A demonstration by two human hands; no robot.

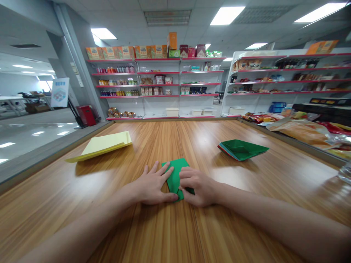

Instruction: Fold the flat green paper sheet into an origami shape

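A folded piece of green paper (175, 173) lies on the wooden table in front of me. My left hand (153, 184) rests on its left side with the fingers spread, the thumb reaching its near edge. On the right side, my right hand (199, 186) is closed, fingers curled, gripping the paper's right part near the bottom corner. Those fingers partly hide the paper there. Farther right stands a stack of folded paper shapes (241, 149), dark green on top with red and blue layers below. To the left lies a stack of yellow paper sheets (105, 144).
The wood-grain table (164, 233) has a raised rim at its far and side edges. Packaged snacks (304, 133) lie beyond the right rim. A clear plastic object (344, 172) sits at the far right edge. Stocked shelves (159, 84) stand behind the table.
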